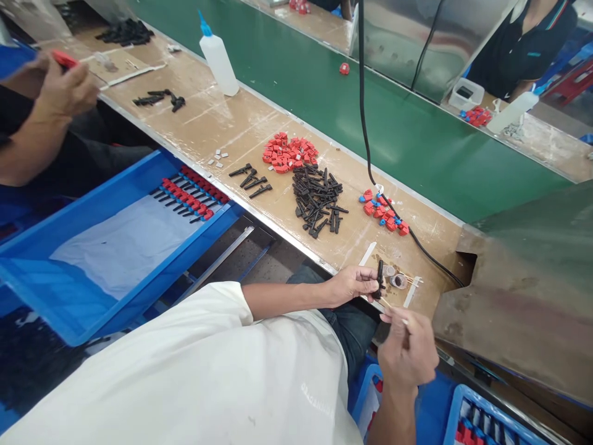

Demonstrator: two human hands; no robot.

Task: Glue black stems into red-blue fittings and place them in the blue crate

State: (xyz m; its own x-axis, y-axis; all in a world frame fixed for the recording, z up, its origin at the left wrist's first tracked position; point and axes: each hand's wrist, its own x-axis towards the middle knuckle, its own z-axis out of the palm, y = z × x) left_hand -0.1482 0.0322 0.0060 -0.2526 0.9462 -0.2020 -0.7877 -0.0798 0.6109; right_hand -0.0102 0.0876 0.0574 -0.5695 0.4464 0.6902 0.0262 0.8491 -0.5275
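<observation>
My left hand (354, 285) is closed on a black plastic part (380, 278), held upright over the table's front edge. In a pinch, my right hand (408, 346) holds a thin wooden stick (385, 302), its tip at the lower end of the black part. Just behind the hands are a small jar (398, 282) with dark contents and a second small cup (389, 271). Several sticks (414, 280) lie beside the jar. Further left on the table are a heap of black parts (317, 198) and a heap of red parts (290, 152).
Red and blue pieces (383, 212) lie near a hanging black cable (364, 123). A white squeeze bottle (219, 62) stands at the back. A blue tray (111, 303) with assembled rows sits left. A co-worker's hands (65, 86) hold a red part. A metal panel (523, 303) stands right.
</observation>
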